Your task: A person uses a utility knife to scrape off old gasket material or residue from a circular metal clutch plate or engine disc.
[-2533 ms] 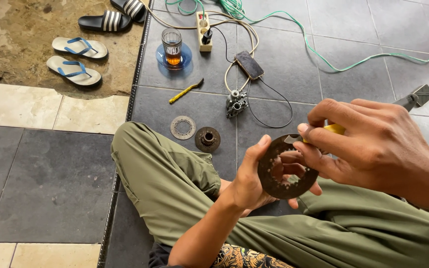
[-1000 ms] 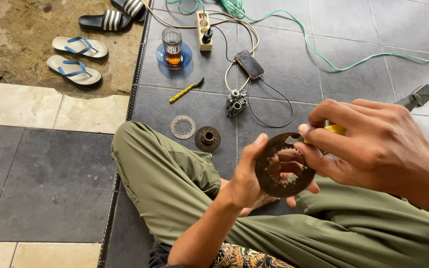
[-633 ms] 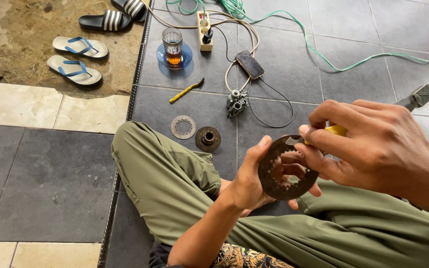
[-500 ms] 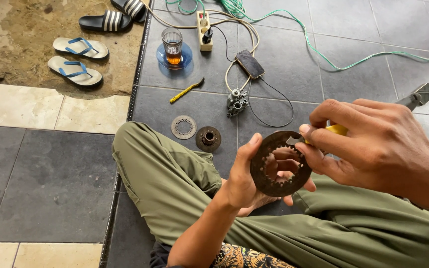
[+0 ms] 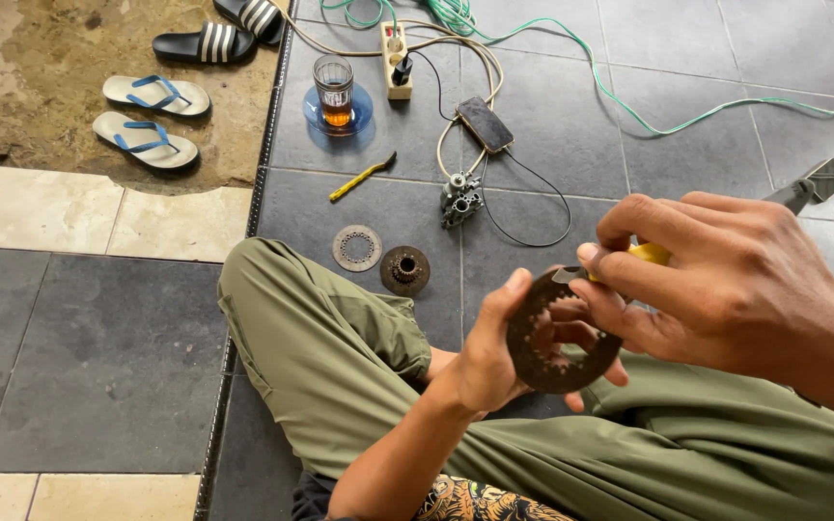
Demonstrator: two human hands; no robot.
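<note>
Dark metal, worn and toothed on its inner edge, the ring-shaped plate sits upright in front of the person's lap, above the olive-green trousers. The left hand pinches it from the left, thumb pressed against the near face and the other fingers curled behind. The right hand comes in from the right with its fingers pressed together around a yellow-handled tool, whose tip meets the plate's upper rim; the tool is mostly hidden by the fingers, so it may be a small blade or scraper.

On the grey tiled floor beyond the knee lie 2 loose parts just beside each other: a flat toothed disc and a rusty round hub. Farther out are a small metal engine part, a yellow utility knife, a phone on a cable, a power strip, a glass of tea on a blue saucer and a green hose. Past the tile edge, on rough ground at the upper left, rest 2 blue-strapped sandals and 2 black striped slides.
</note>
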